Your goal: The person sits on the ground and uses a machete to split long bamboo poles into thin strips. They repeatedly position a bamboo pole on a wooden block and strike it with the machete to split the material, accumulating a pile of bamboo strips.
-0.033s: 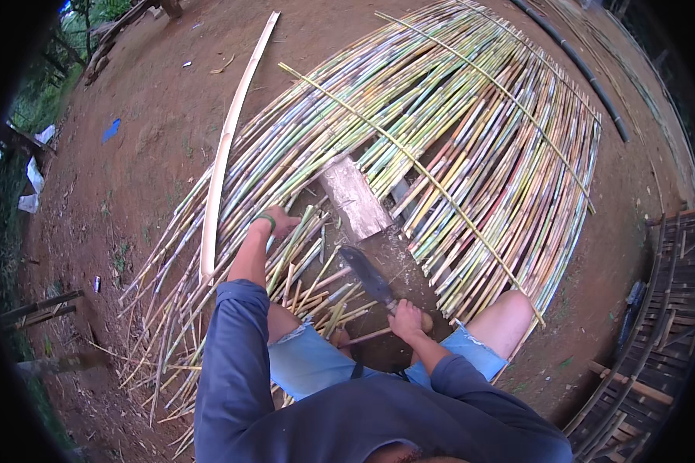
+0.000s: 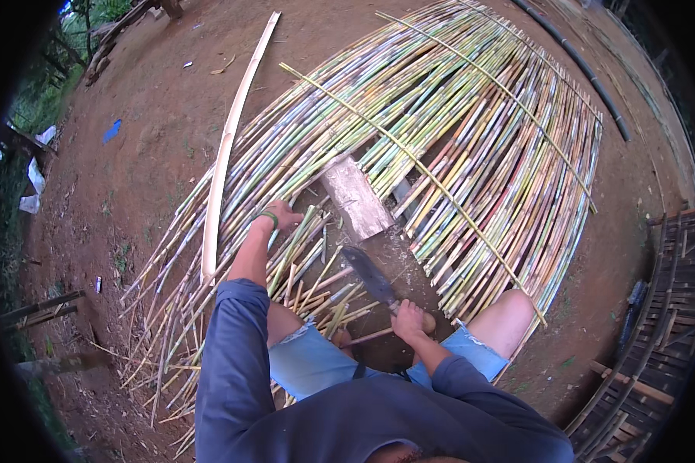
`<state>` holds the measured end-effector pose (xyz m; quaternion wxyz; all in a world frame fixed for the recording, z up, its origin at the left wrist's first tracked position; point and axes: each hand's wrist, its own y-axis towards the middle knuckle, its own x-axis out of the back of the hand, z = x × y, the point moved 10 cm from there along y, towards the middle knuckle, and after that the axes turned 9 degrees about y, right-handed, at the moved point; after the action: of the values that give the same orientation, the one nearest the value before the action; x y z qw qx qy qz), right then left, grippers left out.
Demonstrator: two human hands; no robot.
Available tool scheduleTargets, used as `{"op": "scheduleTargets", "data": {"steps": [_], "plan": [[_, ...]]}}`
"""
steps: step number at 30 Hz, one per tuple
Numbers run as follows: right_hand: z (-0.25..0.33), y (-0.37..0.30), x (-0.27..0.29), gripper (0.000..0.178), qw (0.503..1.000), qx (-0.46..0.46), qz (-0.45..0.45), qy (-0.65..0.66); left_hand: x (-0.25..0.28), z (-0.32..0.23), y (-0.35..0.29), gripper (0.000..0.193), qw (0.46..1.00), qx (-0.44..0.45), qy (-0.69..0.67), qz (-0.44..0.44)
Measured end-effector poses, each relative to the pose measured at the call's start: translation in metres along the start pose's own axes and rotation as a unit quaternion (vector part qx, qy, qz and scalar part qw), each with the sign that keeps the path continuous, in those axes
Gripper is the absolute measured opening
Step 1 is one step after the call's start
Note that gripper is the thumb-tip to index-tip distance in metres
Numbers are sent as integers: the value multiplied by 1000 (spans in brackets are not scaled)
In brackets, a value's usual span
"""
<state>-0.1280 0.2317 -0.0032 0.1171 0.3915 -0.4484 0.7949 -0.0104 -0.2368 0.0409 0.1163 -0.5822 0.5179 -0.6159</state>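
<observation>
R hand [image 2: 411, 319], approx 5 o'clock of the wood block [image 2: 355, 199], has its fingers wrapped round the handle of a dark broad-bladed knife [image 2: 372, 278]; blade sits at 6, apart from block, tip pointing approx 11. L hand [image 2: 286, 216], w/ green wristband [image 2: 270, 217], is at 9 o'clock, at the cane stalks [image 2: 479, 54]; can't tell if its fingers grip any. Stalks fan out on the dirt from approx 8 round thru 12 to 4, w/ a thin pole [image 2: 455, 207] across them, 11 to 4. Short pieces [image 2: 338, 310] lie jumbled at 7. Pale curved strip [image 2: 227, 147] at 10; dark pipe [image 2: 573, 58] at 2; slatted structure [image 2: 656, 332] at 4.
</observation>
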Motion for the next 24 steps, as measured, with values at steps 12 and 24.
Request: {"op": "scheduleTargets", "data": {"steps": [12,24], "plan": [[49,3,100,55,958,39,-171,229,36,-20,24,110,972,52,98,-209],[-27,98,198,100,942,-215,-174,189,31,-23,109,125,992,46,-37,-111]]}}
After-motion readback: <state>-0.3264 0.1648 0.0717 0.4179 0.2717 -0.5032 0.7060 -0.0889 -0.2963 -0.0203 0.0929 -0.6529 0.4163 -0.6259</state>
